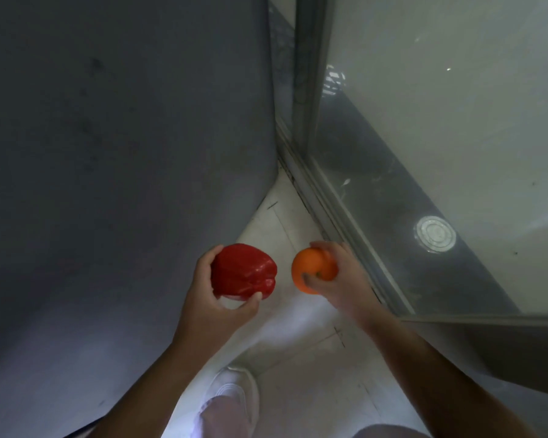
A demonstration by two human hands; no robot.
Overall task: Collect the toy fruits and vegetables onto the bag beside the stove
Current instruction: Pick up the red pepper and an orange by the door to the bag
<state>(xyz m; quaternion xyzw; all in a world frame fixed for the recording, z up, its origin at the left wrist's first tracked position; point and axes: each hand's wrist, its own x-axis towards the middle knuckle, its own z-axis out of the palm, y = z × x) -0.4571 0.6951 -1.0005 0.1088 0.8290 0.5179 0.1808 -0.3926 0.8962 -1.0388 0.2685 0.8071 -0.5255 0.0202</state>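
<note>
My left hand [209, 298] grips a shiny red toy bell pepper [242, 271], thumb below it and fingers behind. My right hand [342, 279] holds an orange toy fruit [310, 268], fingers wrapped over its right side. Both toys hang at about waist height over a pale tiled floor, a short gap between them. No bag or stove is in view.
A large grey flat surface [124, 153] fills the left side, close to my left arm. A glass sliding door [424, 137] with a metal frame and floor track [336, 210] runs along the right. My white shoe [234, 393] stands on the narrow strip of floor [298, 358] between them.
</note>
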